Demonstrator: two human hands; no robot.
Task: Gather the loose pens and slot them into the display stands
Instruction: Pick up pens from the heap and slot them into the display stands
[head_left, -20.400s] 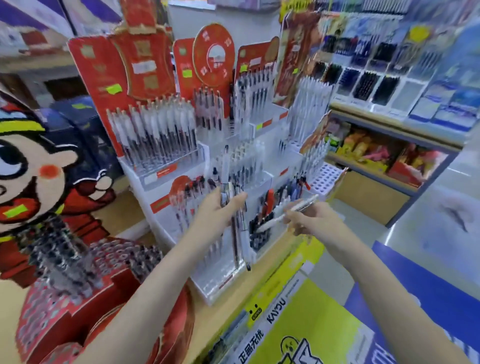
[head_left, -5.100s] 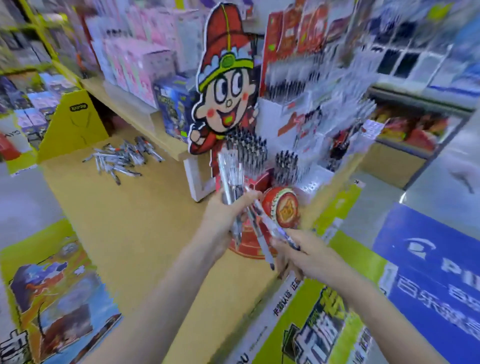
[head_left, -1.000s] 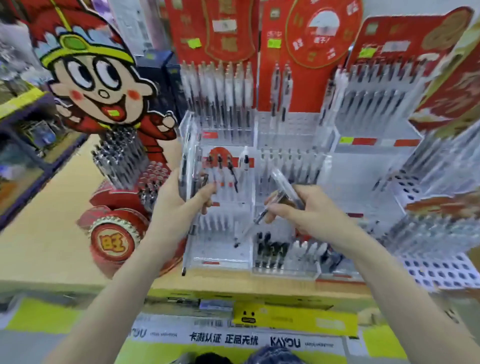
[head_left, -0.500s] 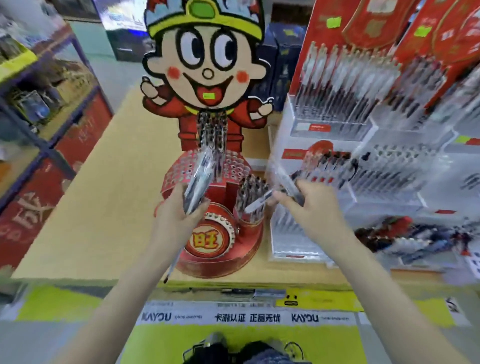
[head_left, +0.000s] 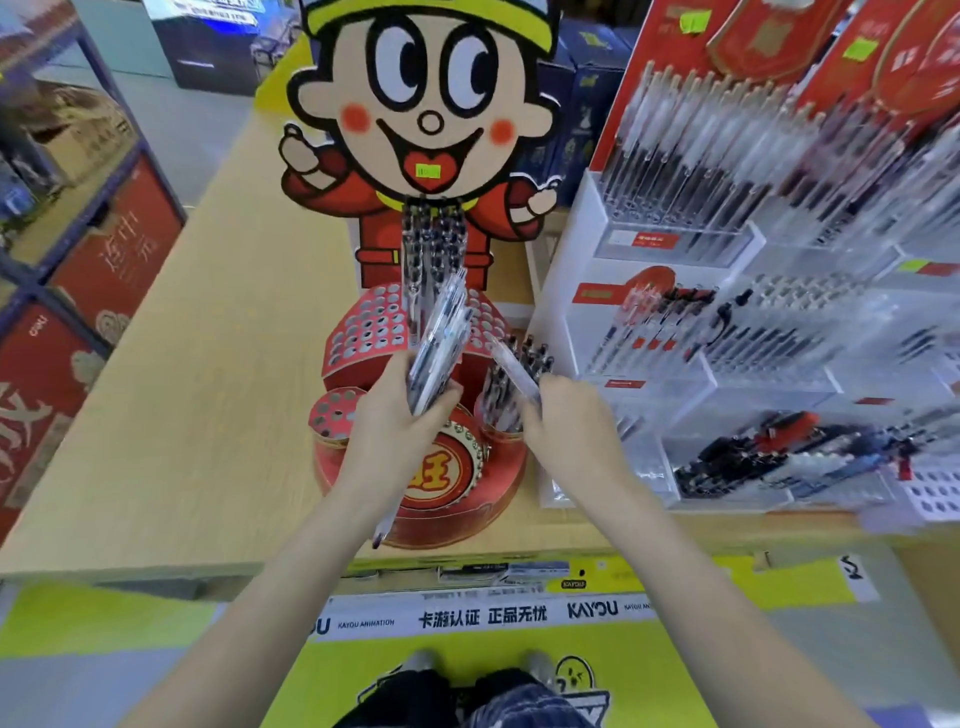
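left hand (head_left: 395, 421) grips a bundle of pens (head_left: 439, 343), fanned upward over the red round stand (head_left: 363, 332) on the wooden counter (head_left: 208, 364). right hand (head_left: 566, 421) pinches a single clear pen (head_left: 511, 371), tilted, above the stand's small right cup (head_left: 501, 400) of pens. white tiered rack (head_left: 727, 364) just right.

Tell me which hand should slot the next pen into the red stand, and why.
Right. The right hand pinches a single pen just above the pens already in the red stand, so it probably only needs lowering. The left hand grips a whole bundle of pens.
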